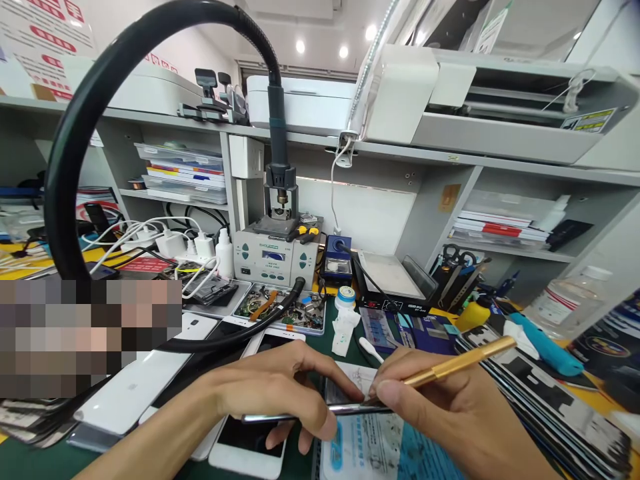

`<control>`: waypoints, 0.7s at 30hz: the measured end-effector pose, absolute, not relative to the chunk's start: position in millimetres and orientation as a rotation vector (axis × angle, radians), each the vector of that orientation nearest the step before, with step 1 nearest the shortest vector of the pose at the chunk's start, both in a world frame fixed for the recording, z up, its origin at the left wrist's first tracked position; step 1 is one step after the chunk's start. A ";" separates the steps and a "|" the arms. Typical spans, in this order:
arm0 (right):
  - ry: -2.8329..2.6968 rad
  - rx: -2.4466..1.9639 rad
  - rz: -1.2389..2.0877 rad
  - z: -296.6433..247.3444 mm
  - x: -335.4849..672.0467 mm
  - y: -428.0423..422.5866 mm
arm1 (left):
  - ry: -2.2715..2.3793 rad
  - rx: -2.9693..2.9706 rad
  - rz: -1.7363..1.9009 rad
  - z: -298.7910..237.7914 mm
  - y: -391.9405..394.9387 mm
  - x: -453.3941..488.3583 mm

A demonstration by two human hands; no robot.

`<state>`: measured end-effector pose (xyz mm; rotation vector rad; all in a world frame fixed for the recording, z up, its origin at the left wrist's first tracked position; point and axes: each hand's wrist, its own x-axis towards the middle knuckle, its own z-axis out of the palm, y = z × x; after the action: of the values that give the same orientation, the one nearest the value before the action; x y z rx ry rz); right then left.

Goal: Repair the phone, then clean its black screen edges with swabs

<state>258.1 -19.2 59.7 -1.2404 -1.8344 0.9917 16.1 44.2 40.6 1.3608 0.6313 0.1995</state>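
My left hand point(270, 390) grips a thin phone point(359, 409) that I see nearly edge-on, with its silver rim towards me. The thumb is below the rim, and the index finger reaches over to the far side. My right hand point(445, 407) is closed around a slim gold-handled tool point(465, 360), held like a pen. Its tip meets the phone's right end, but my fingers hide what kind of tip it is. Under both hands lies a blue and white printed packet point(365, 447). A white-framed phone point(250, 443) rests below my left hand.
Left lie several white phones point(145, 380); right, a stack of phone parts point(555, 400). Behind stand a rework station point(273, 257), a parts tray point(310, 320) and a clear bottle point(570, 300). A thick black flexible arm point(65, 153) arches over the left side. Pixelation covers the left edge.
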 end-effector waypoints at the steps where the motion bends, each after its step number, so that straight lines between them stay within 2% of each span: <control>1: -1.845 -1.230 0.982 58.8 258.5 -19.9 | 0.631 1.356 0.191 40.9 44.6 16.1; 21: -1.775 -1.252 0.971 54.7 254.9 -20.8 | 0.635 1.299 0.157 40.3 46.2 19.4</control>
<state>254.9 -20.8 54.7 -1.2519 -1.7746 0.9714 19.4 46.2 40.3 1.2986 0.6353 0.1570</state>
